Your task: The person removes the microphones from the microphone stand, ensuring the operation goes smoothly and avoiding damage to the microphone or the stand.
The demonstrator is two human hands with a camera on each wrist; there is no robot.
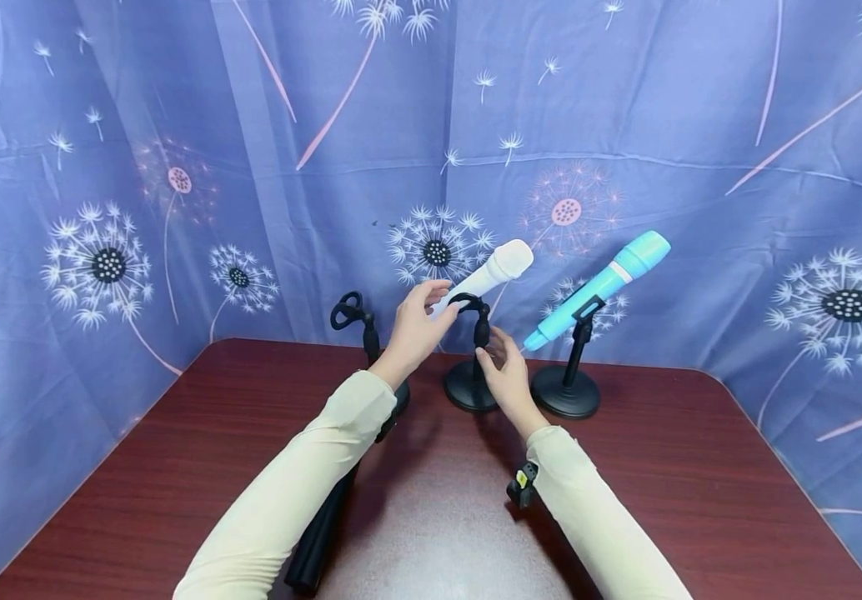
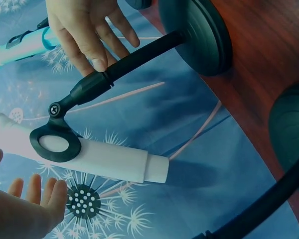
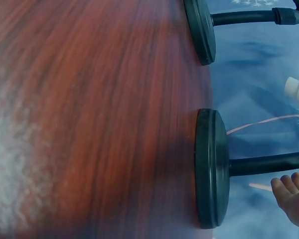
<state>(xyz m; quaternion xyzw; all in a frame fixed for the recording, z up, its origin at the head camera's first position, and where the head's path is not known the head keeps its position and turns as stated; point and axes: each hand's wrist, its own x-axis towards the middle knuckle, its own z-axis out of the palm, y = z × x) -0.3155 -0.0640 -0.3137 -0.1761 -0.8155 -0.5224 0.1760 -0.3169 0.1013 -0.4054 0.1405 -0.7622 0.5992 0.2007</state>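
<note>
A white microphone (image 1: 508, 262) sits tilted in the ring clip (image 2: 74, 150) of the middle black stand (image 1: 461, 388), its head up to the right in the head view. My left hand (image 1: 414, 327) is beside the microphone's lower body. In the left wrist view its fingers (image 2: 54, 196) are extended and spread from the thumb, with a gap to the white body. My right hand (image 1: 508, 377) is at the stand's pole, fingers loosely extended. Its thumb tip overlaps the pole near the collar (image 2: 92, 85) in the left wrist view.
To the right, a turquoise microphone (image 1: 602, 287) rests in another black stand (image 1: 566, 392). A third stand (image 1: 372, 340) with its clip vacant is at the left, partly behind my left arm. A long black cylinder (image 1: 314, 542) lies on the wooden table (image 1: 198, 433), and a blue curtain (image 1: 341, 208) hangs behind.
</note>
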